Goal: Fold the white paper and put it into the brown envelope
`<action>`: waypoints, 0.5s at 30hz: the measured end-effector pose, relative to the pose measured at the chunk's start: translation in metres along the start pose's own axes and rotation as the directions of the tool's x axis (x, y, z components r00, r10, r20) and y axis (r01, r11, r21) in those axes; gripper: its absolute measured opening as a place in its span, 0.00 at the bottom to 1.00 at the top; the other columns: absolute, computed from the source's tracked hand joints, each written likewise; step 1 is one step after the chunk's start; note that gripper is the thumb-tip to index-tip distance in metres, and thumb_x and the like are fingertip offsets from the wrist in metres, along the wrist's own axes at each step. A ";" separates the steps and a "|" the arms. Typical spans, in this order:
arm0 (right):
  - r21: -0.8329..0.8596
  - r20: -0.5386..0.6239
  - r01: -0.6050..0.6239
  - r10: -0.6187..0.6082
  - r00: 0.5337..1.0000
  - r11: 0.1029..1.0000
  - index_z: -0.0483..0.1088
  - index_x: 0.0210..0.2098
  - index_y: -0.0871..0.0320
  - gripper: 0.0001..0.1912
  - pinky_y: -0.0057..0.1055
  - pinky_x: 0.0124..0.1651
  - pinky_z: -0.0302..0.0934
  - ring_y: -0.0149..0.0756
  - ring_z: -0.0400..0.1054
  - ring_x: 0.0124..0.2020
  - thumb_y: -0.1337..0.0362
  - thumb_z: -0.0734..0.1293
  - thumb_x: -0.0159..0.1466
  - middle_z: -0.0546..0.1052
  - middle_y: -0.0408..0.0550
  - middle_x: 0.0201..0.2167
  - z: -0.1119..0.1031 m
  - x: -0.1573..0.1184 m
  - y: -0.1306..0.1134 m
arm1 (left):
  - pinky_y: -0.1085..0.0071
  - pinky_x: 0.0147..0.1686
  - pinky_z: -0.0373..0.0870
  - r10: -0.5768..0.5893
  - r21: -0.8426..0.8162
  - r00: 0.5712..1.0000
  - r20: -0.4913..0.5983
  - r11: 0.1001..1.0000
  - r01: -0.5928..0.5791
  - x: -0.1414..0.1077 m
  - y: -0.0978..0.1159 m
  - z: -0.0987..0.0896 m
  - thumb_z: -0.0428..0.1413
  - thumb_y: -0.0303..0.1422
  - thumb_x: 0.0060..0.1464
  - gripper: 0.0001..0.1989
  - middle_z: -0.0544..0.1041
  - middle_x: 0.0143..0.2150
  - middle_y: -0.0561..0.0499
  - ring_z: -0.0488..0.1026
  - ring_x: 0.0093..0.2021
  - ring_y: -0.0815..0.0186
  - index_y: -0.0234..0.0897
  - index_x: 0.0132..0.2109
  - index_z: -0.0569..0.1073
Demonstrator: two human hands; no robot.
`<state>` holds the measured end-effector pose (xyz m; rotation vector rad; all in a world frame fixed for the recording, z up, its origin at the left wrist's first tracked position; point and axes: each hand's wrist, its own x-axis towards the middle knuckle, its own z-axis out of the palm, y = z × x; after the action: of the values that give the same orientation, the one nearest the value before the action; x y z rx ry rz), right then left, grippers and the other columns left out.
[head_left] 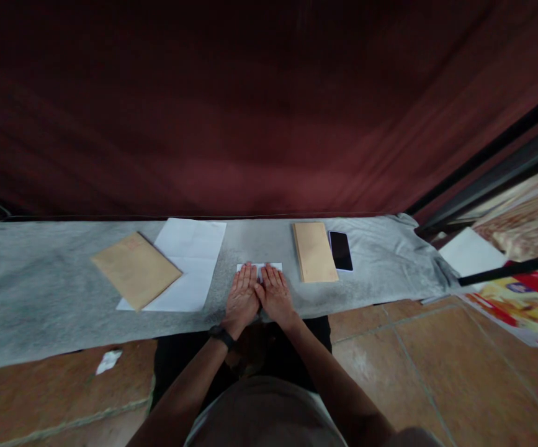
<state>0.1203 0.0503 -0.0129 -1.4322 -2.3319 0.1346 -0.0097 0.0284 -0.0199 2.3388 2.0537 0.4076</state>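
Note:
A small white piece of paper (256,267), seemingly folded, lies on the grey cloth right in front of me, mostly covered by my hands. Both palms face down on it. My left hand (242,298), with a dark band at the wrist, rests flat with its fingers stretched away from me. Beside it my right hand (275,296) lies flat too, the thumbs close together. To the left, a brown envelope (136,270) overlaps large creased white sheets (192,261). On the right sits a stack of brown envelopes (316,251).
A dark-screened phone (340,251) lies against the envelope stack. Grey cloth (40,279) covers the narrow table, which ends at a dark red curtain (250,124). At the right stand a black metal frame (492,143) and a colourful printed box (524,304). A white scrap (108,361) is on the tiled floor.

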 end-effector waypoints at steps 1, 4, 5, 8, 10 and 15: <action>-0.010 -0.010 0.000 0.000 1.000 1.000 0.55 0.69 0.63 0.28 0.48 0.69 0.50 0.44 0.52 0.70 0.56 0.56 0.74 0.62 0.59 0.68 0.002 -0.001 0.002 | 0.53 0.71 0.48 -0.005 -0.003 1.000 -0.009 1.000 0.005 0.000 0.000 0.000 0.40 0.27 0.63 0.31 0.51 0.73 0.34 0.43 0.74 0.54 0.21 0.71 0.51; -0.039 -0.042 -0.004 0.003 0.999 0.999 0.55 0.69 0.64 0.29 0.48 0.69 0.49 0.45 0.52 0.70 0.55 0.56 0.74 0.61 0.59 0.68 0.003 -0.006 0.011 | 0.51 0.70 0.49 -0.038 -0.022 0.998 -0.049 0.999 0.037 0.001 0.001 0.000 0.40 0.29 0.64 0.30 0.52 0.73 0.32 0.45 0.74 0.52 0.19 0.70 0.53; -0.046 -0.051 -0.006 0.004 0.999 0.999 0.55 0.69 0.65 0.29 0.48 0.69 0.49 0.46 0.52 0.70 0.55 0.56 0.74 0.61 0.59 0.68 0.002 -0.007 0.014 | 0.51 0.70 0.50 -0.054 -0.030 0.997 -0.062 0.998 0.052 0.001 0.001 0.000 0.40 0.31 0.64 0.30 0.52 0.73 0.32 0.45 0.74 0.52 0.19 0.70 0.53; -0.064 -0.070 -0.013 0.008 0.998 0.998 0.54 0.69 0.66 0.30 0.48 0.69 0.49 0.47 0.52 0.70 0.55 0.55 0.74 0.61 0.61 0.68 0.000 -0.009 0.021 | 0.50 0.69 0.50 -0.095 -0.048 0.992 -0.087 0.995 0.091 0.000 -0.002 -0.001 0.41 0.35 0.65 0.31 0.54 0.72 0.31 0.48 0.73 0.51 0.20 0.70 0.54; -0.077 -0.070 -0.023 0.017 0.997 0.997 0.53 0.70 0.68 0.31 0.48 0.69 0.49 0.48 0.52 0.70 0.55 0.55 0.74 0.60 0.62 0.68 0.000 -0.010 0.024 | 0.49 0.69 0.51 -0.115 -0.054 0.989 -0.098 0.992 0.110 -0.002 -0.005 -0.001 0.42 0.37 0.65 0.32 0.54 0.72 0.31 0.48 0.73 0.51 0.21 0.70 0.53; -0.107 -0.049 -0.025 0.020 0.999 0.994 0.51 0.70 0.70 0.32 0.48 0.69 0.48 0.48 0.51 0.70 0.55 0.55 0.74 0.59 0.64 0.69 -0.002 -0.012 0.028 | 0.49 0.69 0.52 -0.118 -0.052 0.986 -0.114 0.992 0.113 -0.005 -0.010 -0.002 0.42 0.40 0.66 0.33 0.55 0.72 0.32 0.49 0.73 0.51 0.23 0.71 0.52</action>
<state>0.1494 0.0524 -0.0225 -1.4960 -2.3162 -0.0187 -0.0204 0.0249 -0.0201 2.2073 2.1919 0.5946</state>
